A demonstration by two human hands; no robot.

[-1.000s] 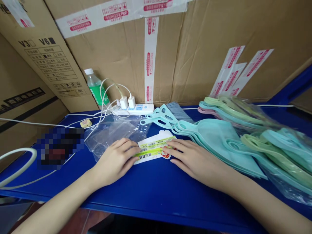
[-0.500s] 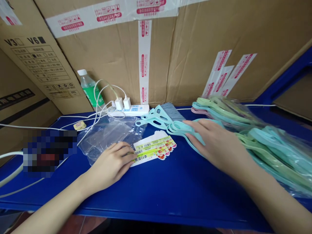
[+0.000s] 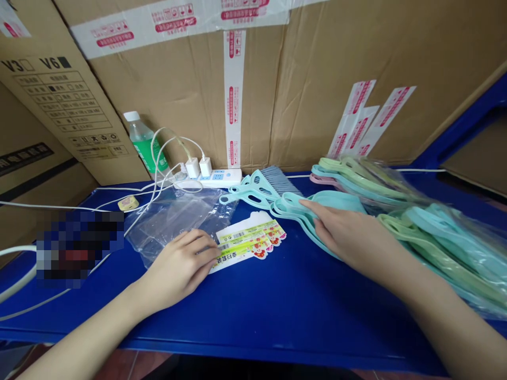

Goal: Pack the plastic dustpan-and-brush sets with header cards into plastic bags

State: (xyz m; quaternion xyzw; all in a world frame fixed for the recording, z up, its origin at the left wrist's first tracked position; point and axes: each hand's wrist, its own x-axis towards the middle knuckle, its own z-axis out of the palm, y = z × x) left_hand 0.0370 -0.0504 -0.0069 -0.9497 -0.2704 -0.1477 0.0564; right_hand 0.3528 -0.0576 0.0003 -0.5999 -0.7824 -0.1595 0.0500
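My left hand (image 3: 186,266) lies palm down by the front edge of the clear plastic bags (image 3: 170,214), its loosely curved fingertips resting on the left ends of several printed header cards (image 3: 253,237). The cards are fanned over one another on the blue table. My right hand (image 3: 348,232) is laid over a stack of turquoise dustpans (image 3: 336,199), the index finger stretched along their handles; its other fingers are partly hidden. Just left of that stack are turquoise hand brushes (image 3: 259,184) with grey bristles, their handles pointing left.
Bagged green, turquoise and pink dustpan sets (image 3: 364,177) lie at the right, with more bagged sets (image 3: 447,237) nearer. Behind stand a power strip (image 3: 225,178) with chargers, a green-labelled bottle (image 3: 143,142) and large cardboard boxes (image 3: 301,89). White cables cross the left side.
My right hand has shifted slightly right and down on the dustpans, its index finger now extended and more of the pans uncovered. My left hand has stayed almost still at the cards.
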